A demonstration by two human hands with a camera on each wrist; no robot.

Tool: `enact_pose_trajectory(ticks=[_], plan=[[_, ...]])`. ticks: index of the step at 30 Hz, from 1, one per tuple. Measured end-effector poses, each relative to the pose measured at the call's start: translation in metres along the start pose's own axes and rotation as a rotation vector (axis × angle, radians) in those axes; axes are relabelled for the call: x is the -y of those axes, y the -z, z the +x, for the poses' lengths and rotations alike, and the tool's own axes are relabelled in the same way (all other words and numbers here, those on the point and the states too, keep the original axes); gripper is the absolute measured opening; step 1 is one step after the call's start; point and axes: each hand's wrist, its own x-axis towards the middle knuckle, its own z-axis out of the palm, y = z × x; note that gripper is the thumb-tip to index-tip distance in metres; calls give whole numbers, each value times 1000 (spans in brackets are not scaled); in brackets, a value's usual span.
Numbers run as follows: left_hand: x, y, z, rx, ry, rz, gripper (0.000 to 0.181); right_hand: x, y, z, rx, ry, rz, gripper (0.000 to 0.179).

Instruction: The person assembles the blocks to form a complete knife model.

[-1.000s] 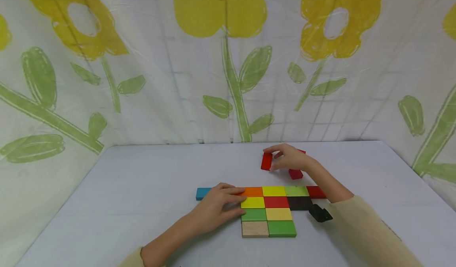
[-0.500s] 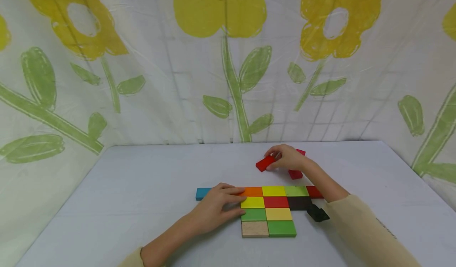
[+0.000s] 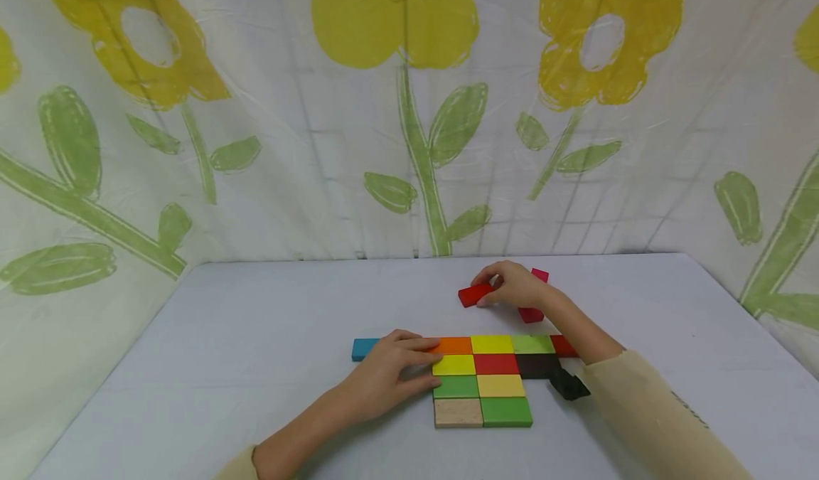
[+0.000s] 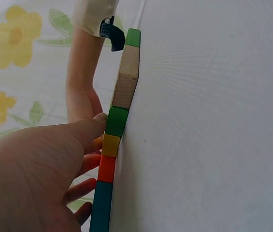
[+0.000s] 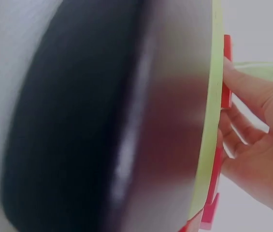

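Observation:
My right hand [image 3: 518,286] pinches one end of a red wooden block [image 3: 473,295] between thumb and fingers, near the back of the table. My left hand [image 3: 390,373] rests along the left side of a flat layout of coloured blocks, its fingers extended onto the orange block [image 3: 453,345] and the yellow block [image 3: 453,365], its thumb at the green block [image 3: 455,387]. In the left wrist view, that thumb touches the edge of the green block [image 4: 117,121]. A blue block [image 3: 365,349] sticks out beyond the left fingers, partly covered.
Two more red blocks, one nearer [image 3: 530,315] and one pinkish [image 3: 540,274], lie by the right hand. The layout ends in a plain wood block [image 3: 458,413] at the front and a dark red block [image 3: 563,346] under the right forearm. A flowered curtain [image 3: 333,203] hangs behind.
The red block in my right hand has turned from pointing toward me to lying nearly crosswise, and shifted slightly left. My left hand has stayed in place on the layout.

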Motion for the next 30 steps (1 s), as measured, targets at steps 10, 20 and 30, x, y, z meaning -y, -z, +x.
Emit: enact_pose_trajectory(ticks=[10,20,30], plan=[[-1,0,0,-4,0,4,43,5,2,-7,-8,40,-27,33],[0,0,-1,-4,1,7,44,9,7,-25,-51,91,-40,32],[-1,0,0,-5,-2,13,44,12,8,-52,-78,122,-4,30]])
